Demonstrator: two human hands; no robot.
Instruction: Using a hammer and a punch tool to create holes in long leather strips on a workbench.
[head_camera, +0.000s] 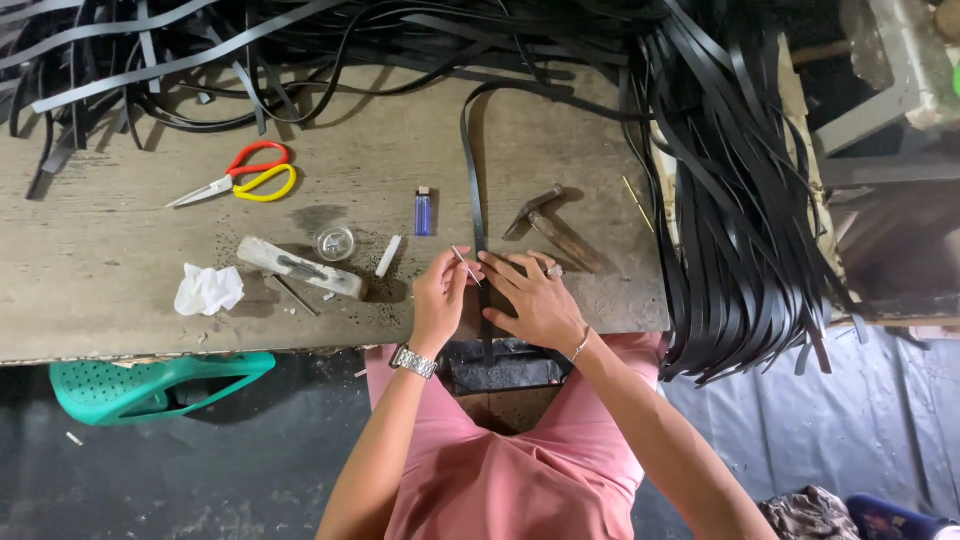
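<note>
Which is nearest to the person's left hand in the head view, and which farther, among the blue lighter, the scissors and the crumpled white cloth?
From the left hand, which holds a thin tool:
1. Blue lighter: just above the hand, upright on the table.
2. Crumpled white cloth: far out to the left, near the table's front edge.
3. Scissors with red and yellow handles: up and to the left; only slightly farther than the cloth.

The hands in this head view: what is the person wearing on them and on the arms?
Both arms are bare, with no sleeves showing. The left hand has a silver metal watch at its wrist. The right hand has a ring on one finger and a thin bracelet at the wrist. No gloves are worn.
</note>
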